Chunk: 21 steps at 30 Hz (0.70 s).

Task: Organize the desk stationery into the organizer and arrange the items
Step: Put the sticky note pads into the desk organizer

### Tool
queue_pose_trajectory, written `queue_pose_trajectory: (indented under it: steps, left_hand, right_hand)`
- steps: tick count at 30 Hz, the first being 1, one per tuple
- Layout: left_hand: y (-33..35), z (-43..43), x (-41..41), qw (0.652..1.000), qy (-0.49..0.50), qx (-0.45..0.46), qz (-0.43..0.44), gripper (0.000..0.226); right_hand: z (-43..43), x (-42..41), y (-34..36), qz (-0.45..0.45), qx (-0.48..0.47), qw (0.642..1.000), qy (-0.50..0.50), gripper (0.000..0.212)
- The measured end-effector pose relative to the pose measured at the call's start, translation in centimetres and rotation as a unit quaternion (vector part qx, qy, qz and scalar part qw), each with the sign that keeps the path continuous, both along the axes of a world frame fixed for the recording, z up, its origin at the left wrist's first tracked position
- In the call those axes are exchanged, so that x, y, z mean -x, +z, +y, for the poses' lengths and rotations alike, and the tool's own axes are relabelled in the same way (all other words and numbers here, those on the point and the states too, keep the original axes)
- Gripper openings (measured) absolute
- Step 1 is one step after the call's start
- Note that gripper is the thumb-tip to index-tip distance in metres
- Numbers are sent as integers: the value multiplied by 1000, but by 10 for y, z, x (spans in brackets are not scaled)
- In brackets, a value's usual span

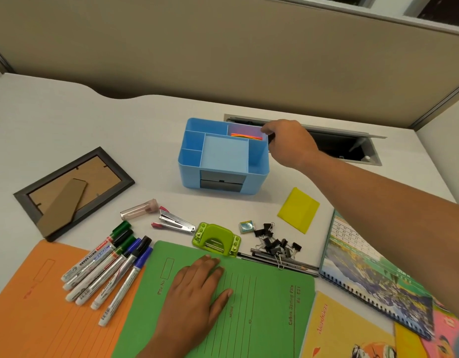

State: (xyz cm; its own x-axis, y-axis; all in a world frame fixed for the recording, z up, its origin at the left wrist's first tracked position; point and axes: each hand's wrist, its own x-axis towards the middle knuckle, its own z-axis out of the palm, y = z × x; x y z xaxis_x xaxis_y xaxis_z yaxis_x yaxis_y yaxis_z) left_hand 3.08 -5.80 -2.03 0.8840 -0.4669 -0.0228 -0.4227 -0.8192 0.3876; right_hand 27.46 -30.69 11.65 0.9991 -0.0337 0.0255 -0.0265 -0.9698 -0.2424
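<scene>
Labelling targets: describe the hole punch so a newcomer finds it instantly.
Start at the blue plastic desk organizer mid-desk. Nearer the camera, bordering the green paper folder, sits the lime-green plastic hole punch: domed, unlike the chrome stapler left of it.

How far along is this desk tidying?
Barely started. Only some coloured notes sit in the blue organizer. The right hand is at their back compartment; the left hand rests flat on the green folder. Markers, stapler, hole punch, clips, pencils and the yellow pad all wait on the desk.

Stapler (174, 223) lies before the organizer (192, 161) (markers (107, 267) left of it).
</scene>
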Motion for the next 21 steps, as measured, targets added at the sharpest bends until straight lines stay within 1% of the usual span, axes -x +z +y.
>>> queue_pose_trajectory:
  steps: [3,5,7,8,9,12,14,16,19,21]
  left_hand:
    - [0,0,1,1000,3,2,0,52]
    - [1,0,1,1000,3,1,-1,53]
    - [1,0,1,1000,7,-4,-2,54]
    - [1,-1,1,1000,8,-6,-1,54]
    - [1,-2,1,1000,7,-8,-1,55]
    - [2,-1,0,1000,4,-10,-2,55]
    - [2,-1,1,1000,4,-21,0,55]
    - [2,-2,1,1000,7,-26,4,55]
    - [3,-2,1,999,10,-32,3,54]
    - [4,-2,1,999,9,-35,3,54]
  right_hand:
    - [-16,16,1,-16,-66,996,-55,37]
    - [-34,37,-1,-29,-110,989,-95,30]
    - [-53,62,-12,-20,-131,982,-133,25]
    - [-62,74,-19,6,-125,981,-148,27]
    - [-69,85,-27,45,-106,981,-158,34]
    - [-82,109,-47,172,-46,971,-161,68]
    - [-83,118,-54,225,-6,964,-144,83]
    - [-82,124,-60,242,24,962,-125,87]
    - [-80,128,-62,222,40,967,-116,86]
    - [-80,127,-62,219,52,968,-112,89]
